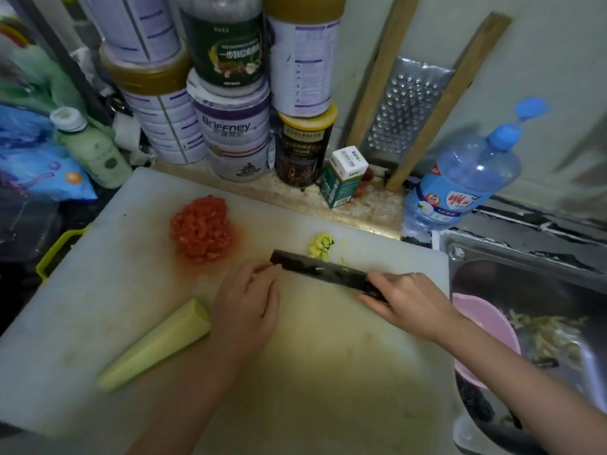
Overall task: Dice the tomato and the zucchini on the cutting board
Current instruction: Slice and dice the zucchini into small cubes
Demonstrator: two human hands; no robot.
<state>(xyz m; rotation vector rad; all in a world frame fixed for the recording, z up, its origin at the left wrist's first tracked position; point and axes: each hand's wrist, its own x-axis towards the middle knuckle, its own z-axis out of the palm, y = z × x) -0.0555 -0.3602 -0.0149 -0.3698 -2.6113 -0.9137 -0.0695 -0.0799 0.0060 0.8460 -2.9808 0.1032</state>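
On your cutting board [98, 257] you have one heap of diced tomato [201, 228], one small heap of diced zucchini [320, 246] and one long zucchini piece [154, 344], while your right hand [407, 298] grasps the knife [323, 270] and your curled left hand [246, 302] touches its blade tip.

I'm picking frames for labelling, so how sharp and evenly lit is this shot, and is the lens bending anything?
Head view: dim, flat light. The diced tomato, knife and both hands (left, right) are softly blurred; the zucchini piece is softer still. Wide-angle distortion bows the cutting board edges and tilts the tins. No strong glare.
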